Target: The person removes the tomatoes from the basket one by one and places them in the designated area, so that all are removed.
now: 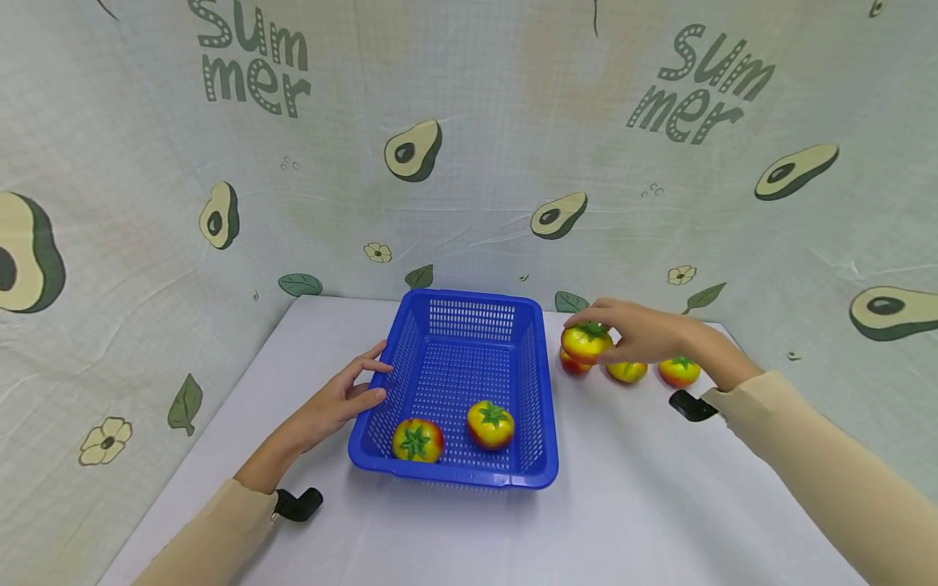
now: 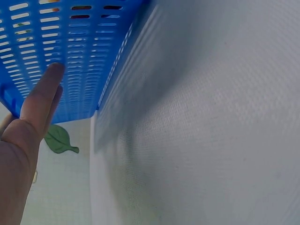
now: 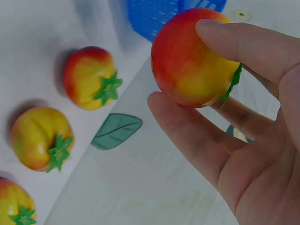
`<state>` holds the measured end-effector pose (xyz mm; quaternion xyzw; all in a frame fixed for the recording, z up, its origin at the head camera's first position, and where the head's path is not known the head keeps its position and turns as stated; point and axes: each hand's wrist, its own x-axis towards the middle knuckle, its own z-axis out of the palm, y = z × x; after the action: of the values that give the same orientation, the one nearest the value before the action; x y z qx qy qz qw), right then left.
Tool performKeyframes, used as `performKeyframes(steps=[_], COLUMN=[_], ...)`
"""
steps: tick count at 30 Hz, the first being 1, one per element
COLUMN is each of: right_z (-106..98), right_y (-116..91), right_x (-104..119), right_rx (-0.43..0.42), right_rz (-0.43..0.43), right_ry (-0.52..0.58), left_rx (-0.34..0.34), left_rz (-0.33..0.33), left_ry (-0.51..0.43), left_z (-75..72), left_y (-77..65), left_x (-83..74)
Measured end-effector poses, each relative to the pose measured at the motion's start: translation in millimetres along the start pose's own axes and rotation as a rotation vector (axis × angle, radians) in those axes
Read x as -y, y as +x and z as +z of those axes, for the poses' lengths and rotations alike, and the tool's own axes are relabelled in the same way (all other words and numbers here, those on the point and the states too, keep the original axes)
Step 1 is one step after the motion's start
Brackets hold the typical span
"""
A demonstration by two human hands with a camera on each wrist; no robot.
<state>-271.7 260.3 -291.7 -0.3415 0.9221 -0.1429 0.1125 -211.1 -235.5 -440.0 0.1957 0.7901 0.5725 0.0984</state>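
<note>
My right hand [image 1: 641, 330] holds a yellow-red tomato [image 1: 584, 343] with a green leafy top, raised just right of the blue basket [image 1: 550, 407]. In the right wrist view, thumb and fingertips grip the sides of this tomato [image 3: 187, 61]. My left hand [image 1: 339, 404] touches the basket's left side with fairly straight fingers near the rim. The left wrist view has a finger against the slotted blue wall [image 2: 79, 51]. Inside the basket, toward its near end, lie two similar tomatoes, one at the left [image 1: 418, 440] and another to its right [image 1: 491, 425].
Three more tomatoes sit in a row on the white table [image 1: 623, 488] right of the basket: one [image 1: 575, 365] partly hidden below the held one, a middle one [image 1: 627, 372] and a right one [image 1: 679, 371]. A printed cloth [image 1: 476, 220] hangs behind and along both sides.
</note>
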Motion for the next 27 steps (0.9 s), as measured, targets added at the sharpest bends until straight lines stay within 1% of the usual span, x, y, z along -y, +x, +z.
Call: performKeyframes(steps=[2,8,15,23,27], right_z=[3,11,20,34,41], right_y=[-5,-16,-21,-23,-24], right_x=[-4,-15,-25,-29,-31], right_rx=[-0.002,-0.017,-0.044,-0.014,-0.006], right_rz=[0.015,0.020,0.027,0.033,0.034], right_ry=[-0.007,-0.006,0.009,0.036,0.032], left_rx=[0.001,0.000,-0.005,-0.004,-0.001], left_rz=[-0.002,-0.004,-0.004,-0.007,-0.007], left_ry=[-0.006,-0.001,-0.002,-0.010,-0.014], left_z=[-0.2,-0.8,-1.0,-0.4,-0.4], left_y=[-0.5,-1.2,-0.7,0.0,-0.1], left_x=[-0.5,-1.4,-1.5,-1.0,-1.1])
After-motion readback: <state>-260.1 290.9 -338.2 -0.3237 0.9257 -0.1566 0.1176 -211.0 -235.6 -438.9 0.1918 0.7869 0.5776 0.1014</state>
